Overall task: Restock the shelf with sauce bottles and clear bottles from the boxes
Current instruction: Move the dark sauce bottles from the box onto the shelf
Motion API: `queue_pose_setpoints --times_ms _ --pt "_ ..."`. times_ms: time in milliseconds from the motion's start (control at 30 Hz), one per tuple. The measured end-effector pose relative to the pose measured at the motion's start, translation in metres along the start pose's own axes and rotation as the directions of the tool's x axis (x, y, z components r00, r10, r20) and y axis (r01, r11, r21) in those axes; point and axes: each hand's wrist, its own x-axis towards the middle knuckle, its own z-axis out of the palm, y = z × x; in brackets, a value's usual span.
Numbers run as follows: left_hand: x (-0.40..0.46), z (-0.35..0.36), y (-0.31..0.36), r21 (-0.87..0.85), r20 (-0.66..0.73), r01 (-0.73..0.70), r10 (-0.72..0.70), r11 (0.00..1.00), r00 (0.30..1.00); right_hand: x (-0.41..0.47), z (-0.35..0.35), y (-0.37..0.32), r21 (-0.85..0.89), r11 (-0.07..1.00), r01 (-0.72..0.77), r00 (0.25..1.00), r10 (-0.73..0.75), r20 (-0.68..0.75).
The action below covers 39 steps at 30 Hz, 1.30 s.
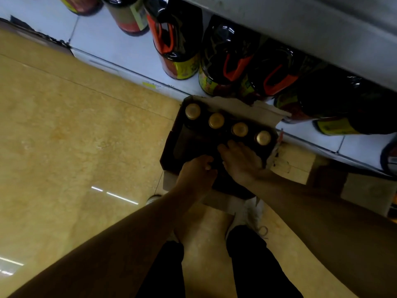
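Head view, four gold-capped dark sauce bottles [227, 125], open box [171, 145].

Gold caps [216, 120], orange-handled dark jugs [227, 54]

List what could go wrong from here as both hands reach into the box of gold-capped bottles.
1. Both hands, left hand and right hand, reach into the dark cardboard box; what they grip is hidden, so a bottle may be poorly held and slip.
2. The four gold-capped bottles stand loosely in one row and could tip when a neighbour is lifted.
3. The torn flap leans against the shelf's large dark bottles and may snag a rising bottle.
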Motion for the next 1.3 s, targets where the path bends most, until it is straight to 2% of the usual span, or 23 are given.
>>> queue_pose_setpoints --times_ms 133,267,467,667,833,1033,1300 --pt "-0.006 -0.003 0.006 -0.021 -0.011 -0.01 0.01 1.0 1.0 -0.015 -0.015 -0.001 0.124 0.992 0.023 1.0 -0.021 -0.018" --pt "-0.016 -0.011 0.017 0.054 -0.02 -0.086 0.088 0.995 0.996 -0.032 -0.036 -0.006 0.231 0.971 0.063 0.997 -0.052 -0.052" --pt "-0.037 -0.033 0.042 0.105 0.006 -0.144 0.144 0.984 0.99 -0.062 -0.088 -0.017 0.315 0.942 0.119 0.988 -0.082 -0.128" --pt "-0.07 -0.069 0.074 0.021 0.015 -0.247 0.246 0.969 0.969 -0.098 -0.158 -0.034 0.33 0.922 0.204 0.967 -0.138 -0.212" --pt "-0.103 -0.103 0.102 -0.007 -0.005 -0.372 0.372 0.928 0.928 -0.134 -0.219 -0.048 0.351 0.901 0.255 0.942 -0.15 -0.299" --pt "-0.155 -0.151 0.134 -0.055 -0.019 -0.553 0.552 0.832 0.833 -0.179 -0.287 -0.069 0.368 0.883 0.29 0.92 -0.151 -0.362" --pt "-0.235 -0.219 0.188 -0.036 -0.063 -0.645 0.642 0.764 0.764 -0.239 -0.376 -0.096 0.361 0.877 0.317 0.88 -0.13 -0.457"
